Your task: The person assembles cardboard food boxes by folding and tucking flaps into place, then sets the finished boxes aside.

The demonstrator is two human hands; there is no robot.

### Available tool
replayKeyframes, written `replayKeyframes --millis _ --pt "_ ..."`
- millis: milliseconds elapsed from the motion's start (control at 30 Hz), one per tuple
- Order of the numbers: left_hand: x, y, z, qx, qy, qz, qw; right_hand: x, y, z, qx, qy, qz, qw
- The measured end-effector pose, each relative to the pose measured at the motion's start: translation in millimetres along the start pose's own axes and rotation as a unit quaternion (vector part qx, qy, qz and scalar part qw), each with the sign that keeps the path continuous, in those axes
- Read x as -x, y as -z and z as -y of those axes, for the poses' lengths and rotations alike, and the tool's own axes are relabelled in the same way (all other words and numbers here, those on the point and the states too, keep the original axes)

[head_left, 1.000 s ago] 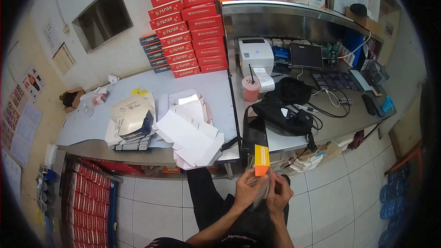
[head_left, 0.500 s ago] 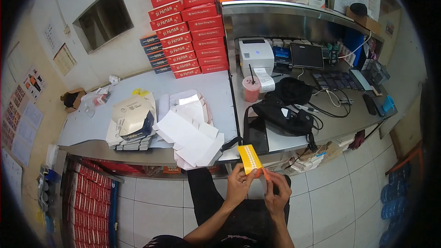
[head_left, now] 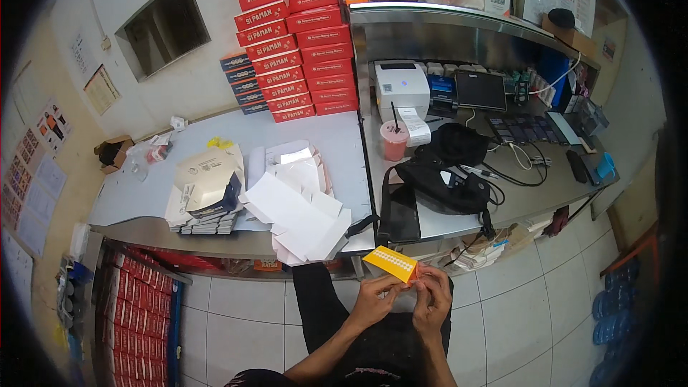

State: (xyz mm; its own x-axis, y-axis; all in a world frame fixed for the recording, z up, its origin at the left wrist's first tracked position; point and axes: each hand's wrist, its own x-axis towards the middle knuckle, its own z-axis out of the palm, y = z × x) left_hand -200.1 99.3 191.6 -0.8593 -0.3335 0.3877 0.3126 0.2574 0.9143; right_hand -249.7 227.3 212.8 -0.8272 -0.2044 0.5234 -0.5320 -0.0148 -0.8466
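Note:
A small yellow folded card (head_left: pixel 390 263) with rows of white shapes is held over my lap, just off the counter's front edge. My left hand (head_left: pixel 377 299) pinches its lower edge. At its right end, where a red-orange part shows, the fingers of my right hand (head_left: pixel 432 297) are closed on it. My fingertips partly hide that end, so its folds cannot be made out. Beyond the card, flat white cardboard blanks (head_left: pixel 297 208) lie in a loose heap at the counter's edge. Left of them, an opened cream and dark blue box (head_left: pixel 215 197) rests on a stack of flattened boxes.
Tall stacks of red boxes (head_left: pixel 322 57) stand at the counter's back. On the right are a label printer (head_left: pixel 400 86), a cup with pink drink (head_left: pixel 394 145), a black bag (head_left: pixel 444 183), a dark tablet (head_left: pixel 400 213) and cables. Red cartons (head_left: pixel 140 315) fill a low rack at left.
The yellow card has tipped from nearly upright to a flatter slant, its far end swinging left and down. Both my hands keep hold of it.

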Motion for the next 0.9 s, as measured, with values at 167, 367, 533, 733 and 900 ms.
replayKeyframes --millis 167,367,533,733,900 --pt "-1.1 -2.2 -8.4 -0.038 0.039 -0.02 0.998 -3.6 7.6 -7.8 0.051 0.015 0.044 0.998" --pt "-8.7 -4.4 -2.2 0.056 0.081 -0.063 0.993 -8.5 12.1 7.1 0.127 0.011 0.089 0.988" --pt "-6.0 -16.3 -1.5 0.083 0.052 -0.016 0.995 13.6 13.3 -28.6 -0.063 -0.05 0.011 0.997" --pt "11.5 -27.0 -6.4 0.137 0.141 0.083 0.977 13.5 10.2 -37.4 0.042 0.031 -0.056 0.997" --pt "-5.9 -2.5 -34.8 -0.144 -0.04 -0.075 0.986 21.5 56.9 -73.0 -0.194 -0.21 -0.113 0.952"
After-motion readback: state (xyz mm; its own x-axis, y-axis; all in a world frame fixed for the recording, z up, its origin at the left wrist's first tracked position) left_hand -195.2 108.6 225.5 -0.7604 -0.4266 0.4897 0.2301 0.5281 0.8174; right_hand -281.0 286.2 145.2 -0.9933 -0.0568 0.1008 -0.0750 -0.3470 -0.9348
